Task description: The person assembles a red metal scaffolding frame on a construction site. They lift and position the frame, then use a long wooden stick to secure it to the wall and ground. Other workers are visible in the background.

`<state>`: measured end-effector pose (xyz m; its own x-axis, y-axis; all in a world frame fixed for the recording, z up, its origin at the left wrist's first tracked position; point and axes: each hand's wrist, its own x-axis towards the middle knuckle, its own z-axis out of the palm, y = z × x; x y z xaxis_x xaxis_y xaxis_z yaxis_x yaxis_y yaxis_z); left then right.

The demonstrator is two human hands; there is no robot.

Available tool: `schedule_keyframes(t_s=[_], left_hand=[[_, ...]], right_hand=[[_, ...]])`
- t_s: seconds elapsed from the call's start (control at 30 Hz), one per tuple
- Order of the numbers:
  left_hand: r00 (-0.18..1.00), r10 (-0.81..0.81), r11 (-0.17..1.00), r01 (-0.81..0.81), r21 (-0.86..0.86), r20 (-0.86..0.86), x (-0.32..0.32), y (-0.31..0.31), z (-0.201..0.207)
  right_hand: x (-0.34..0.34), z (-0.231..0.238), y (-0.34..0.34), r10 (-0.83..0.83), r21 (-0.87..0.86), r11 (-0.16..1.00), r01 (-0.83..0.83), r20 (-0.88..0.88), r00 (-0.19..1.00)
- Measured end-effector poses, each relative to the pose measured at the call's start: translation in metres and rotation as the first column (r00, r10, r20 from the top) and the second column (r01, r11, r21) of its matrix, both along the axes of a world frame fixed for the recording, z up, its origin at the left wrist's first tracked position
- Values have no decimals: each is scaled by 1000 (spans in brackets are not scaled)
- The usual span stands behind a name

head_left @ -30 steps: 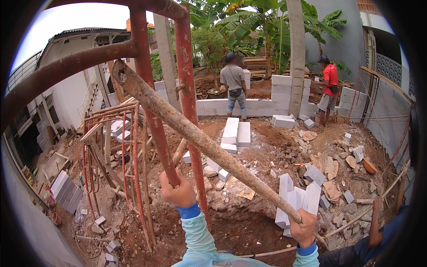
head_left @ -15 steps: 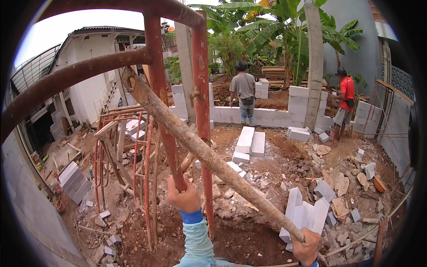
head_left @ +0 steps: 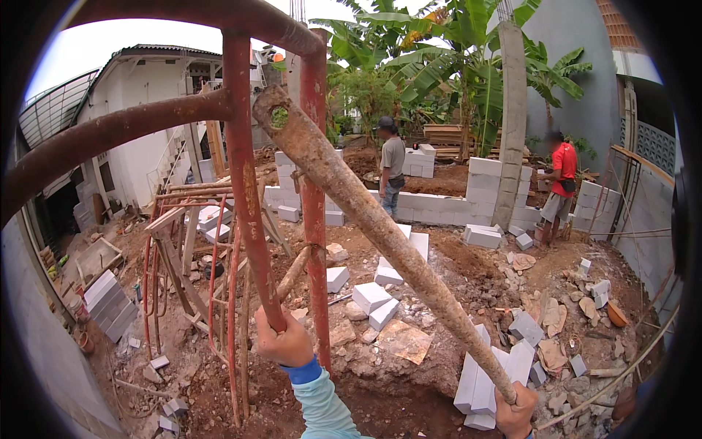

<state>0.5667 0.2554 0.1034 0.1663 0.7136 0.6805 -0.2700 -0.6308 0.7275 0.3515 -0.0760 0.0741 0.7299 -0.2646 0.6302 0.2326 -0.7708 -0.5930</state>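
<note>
My left hand (head_left: 285,341) is closed round the lower end of a thin red upright of a scaffold frame (head_left: 240,139). This frame rises through the left half of the view, with a curved rusty red bar and a thicker upright beside it. My right hand (head_left: 517,408) grips the lower part of a rusty scaffold brace (head_left: 387,238). The brace slants up to the left in front of the frame's thick upright, and its flattened top end has a hole. Whether the brace touches the frame cannot be told.
Below lies broken soil with rubble. White blocks (head_left: 486,377) are stacked near my right hand, and more (head_left: 371,296) lie ahead. Red metal frames and timber (head_left: 175,212) stand at left. Two people (head_left: 393,164) (head_left: 563,175) stand by a low block wall (head_left: 439,208) at the back.
The brace's top end has moved right, from left of the thin upright to between the two uprights. The person in grey has turned sideways. My view has shifted slightly.
</note>
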Motion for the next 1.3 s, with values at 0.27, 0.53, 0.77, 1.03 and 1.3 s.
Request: schedule_keyframes(t_s=[0.27,0.53,0.77,1.03,1.3], left_hand=[[974,-216,973,209,101,72,10,10,9],[908,-414,909,416,15,-68,6,31,-7],[904,-426,905,425,-33,-28,16,14,-6],[903,-423,902,427,-67,72,15,21,-7],[304,-930,308,951,-13,209,20,77,-14]], right_hand=[[100,-33,-21,-161,51,986,159,32,986],[142,-36,-37,-181,72,981,182,-15,983],[151,-24,-47,-214,51,976,212,37,976],[156,18,-39,-199,74,978,194,72,977],[180,-20,-25,-53,45,997,56,-66,996]])
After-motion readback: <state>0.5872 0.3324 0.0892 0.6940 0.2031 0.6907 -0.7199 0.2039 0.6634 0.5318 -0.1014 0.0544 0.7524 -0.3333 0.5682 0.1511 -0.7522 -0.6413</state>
